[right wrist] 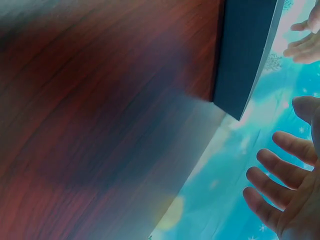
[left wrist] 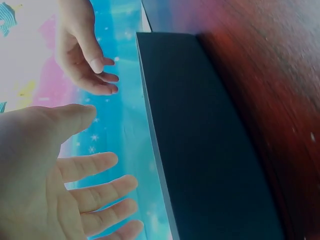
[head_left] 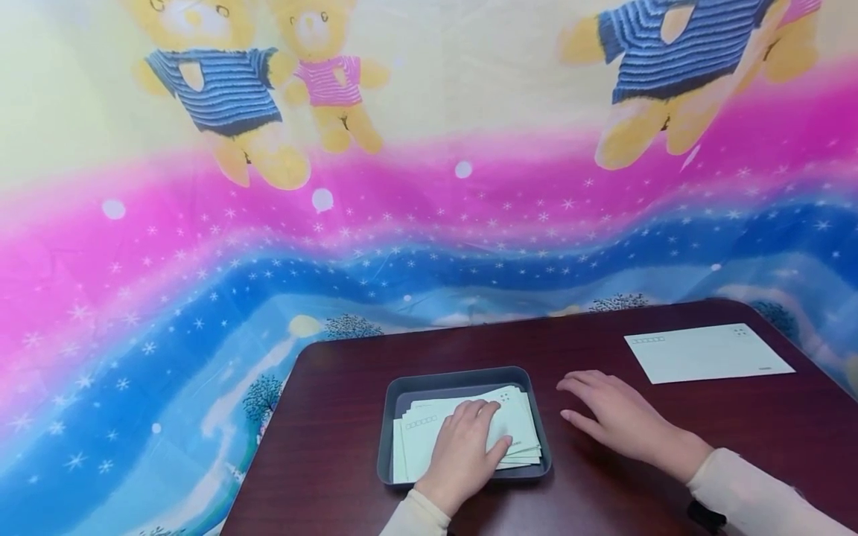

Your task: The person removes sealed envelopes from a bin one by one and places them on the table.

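Observation:
A dark grey tray (head_left: pixel 386 432) on the table holds a loose stack of pale envelopes (head_left: pixel 418 447), printed with small boxes and corner marks. Over the stack is my left hand (head_left: pixel 464 450), its fingers extended and thumb apart. The left wrist view shows that hand (left wrist: pixel 75 180) above the level of the tray's wall (left wrist: pixel 195 135), with nothing gripped. To the right of the tray, my right hand (head_left: pixel 620 417) hovers over the table with fingers loosely extended. Its palm and spread fingertips appear bare in the right wrist view, where the hand (right wrist: pixel 290 185) is cut off by the edge.
A single pale envelope (head_left: pixel 710 356) lies flat near the far right corner of the dark wooden table (head_left: pixel 348 372). Behind the table hangs a colourful cloth (head_left: pixel 429 246) with printed bears and snowflakes.

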A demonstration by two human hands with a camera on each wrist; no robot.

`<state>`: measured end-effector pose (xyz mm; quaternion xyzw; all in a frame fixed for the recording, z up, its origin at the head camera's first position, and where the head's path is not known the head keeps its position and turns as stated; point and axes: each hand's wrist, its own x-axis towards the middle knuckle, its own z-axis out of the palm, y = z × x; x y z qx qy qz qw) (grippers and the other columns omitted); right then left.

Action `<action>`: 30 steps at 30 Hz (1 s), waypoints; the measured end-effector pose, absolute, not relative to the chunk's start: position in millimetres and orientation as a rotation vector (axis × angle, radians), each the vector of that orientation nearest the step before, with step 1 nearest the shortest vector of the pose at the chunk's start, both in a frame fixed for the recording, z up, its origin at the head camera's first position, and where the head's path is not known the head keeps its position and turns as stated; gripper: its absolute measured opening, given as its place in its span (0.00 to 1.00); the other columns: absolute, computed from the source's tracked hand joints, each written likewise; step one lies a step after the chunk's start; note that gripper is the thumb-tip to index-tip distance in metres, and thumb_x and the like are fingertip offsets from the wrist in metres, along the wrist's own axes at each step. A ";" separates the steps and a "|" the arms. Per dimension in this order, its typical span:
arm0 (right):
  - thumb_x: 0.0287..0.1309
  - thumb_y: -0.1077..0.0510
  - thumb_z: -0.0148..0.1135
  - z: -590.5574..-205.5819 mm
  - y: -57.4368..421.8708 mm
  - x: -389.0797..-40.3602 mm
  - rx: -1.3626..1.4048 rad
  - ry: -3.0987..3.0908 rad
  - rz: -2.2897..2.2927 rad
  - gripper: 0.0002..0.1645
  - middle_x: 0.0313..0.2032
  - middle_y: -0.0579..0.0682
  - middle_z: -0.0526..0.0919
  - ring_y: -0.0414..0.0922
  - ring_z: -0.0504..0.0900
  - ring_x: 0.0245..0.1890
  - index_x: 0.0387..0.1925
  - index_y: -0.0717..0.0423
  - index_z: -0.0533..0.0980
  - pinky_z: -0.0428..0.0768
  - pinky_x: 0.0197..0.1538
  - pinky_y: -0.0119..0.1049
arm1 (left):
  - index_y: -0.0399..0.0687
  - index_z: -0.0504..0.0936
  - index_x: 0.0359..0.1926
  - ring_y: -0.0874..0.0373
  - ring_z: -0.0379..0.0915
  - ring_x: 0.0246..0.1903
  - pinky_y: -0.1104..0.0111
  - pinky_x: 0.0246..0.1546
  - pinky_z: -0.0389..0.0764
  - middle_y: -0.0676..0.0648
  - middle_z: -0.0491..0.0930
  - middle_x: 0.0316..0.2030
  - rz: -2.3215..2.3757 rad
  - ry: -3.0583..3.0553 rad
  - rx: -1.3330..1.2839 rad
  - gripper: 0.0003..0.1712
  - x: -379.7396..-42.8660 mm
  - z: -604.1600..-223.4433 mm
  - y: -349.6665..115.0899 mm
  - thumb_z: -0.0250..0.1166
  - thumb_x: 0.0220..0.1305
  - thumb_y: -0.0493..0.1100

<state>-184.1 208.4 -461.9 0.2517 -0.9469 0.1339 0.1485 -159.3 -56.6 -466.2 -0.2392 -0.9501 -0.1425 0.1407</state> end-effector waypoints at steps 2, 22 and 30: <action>0.55 0.42 0.60 -462.5 204.5 -183.7 0.734 -2.720 0.383 0.24 0.50 0.48 0.79 0.49 0.75 0.53 0.50 0.49 0.78 0.73 0.53 0.52 | 0.51 0.76 0.57 0.56 0.69 0.54 0.60 0.50 0.73 0.50 0.78 0.51 -0.427 -2.757 -0.672 0.27 -159.8 -466.4 -61.0 0.58 0.61 0.58; 0.53 0.44 0.63 -467.4 170.4 -181.1 0.853 -2.703 0.389 0.25 0.49 0.45 0.79 0.44 0.75 0.51 0.50 0.50 0.78 0.74 0.52 0.46 | 0.48 0.77 0.56 0.52 0.71 0.54 0.55 0.48 0.74 0.48 0.79 0.51 -0.474 -2.717 -0.516 0.27 -168.1 -476.4 -106.2 0.60 0.59 0.56; 0.53 0.43 0.62 -470.1 154.5 -183.4 0.889 -2.686 0.446 0.24 0.49 0.44 0.79 0.42 0.75 0.51 0.50 0.49 0.78 0.74 0.50 0.46 | 0.46 0.77 0.55 0.51 0.71 0.54 0.54 0.51 0.73 0.48 0.79 0.50 -0.506 -2.706 -0.475 0.26 -168.1 -478.6 -119.5 0.61 0.59 0.54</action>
